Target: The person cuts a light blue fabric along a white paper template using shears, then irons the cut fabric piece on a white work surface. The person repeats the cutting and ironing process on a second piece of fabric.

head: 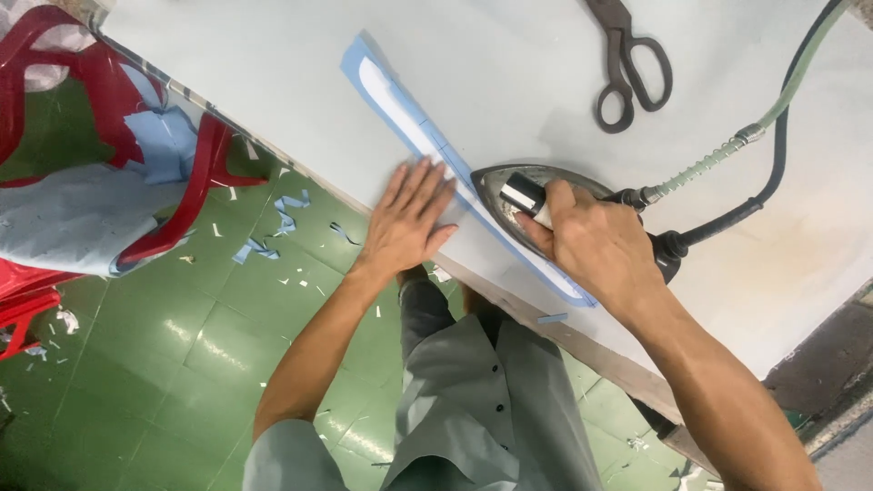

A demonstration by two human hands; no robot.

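Right hand (596, 241) on iron (518, 195), scissors (630, 64) beyond

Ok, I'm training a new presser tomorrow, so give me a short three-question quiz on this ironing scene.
1. True or false: the right hand grips the iron.
2. What does the left hand rest on: A) scissors B) the table beside the blue fabric strip C) a chair?
3. What tool lies at the table's far side?

Key: 1 true; 2 B; 3 the scissors.
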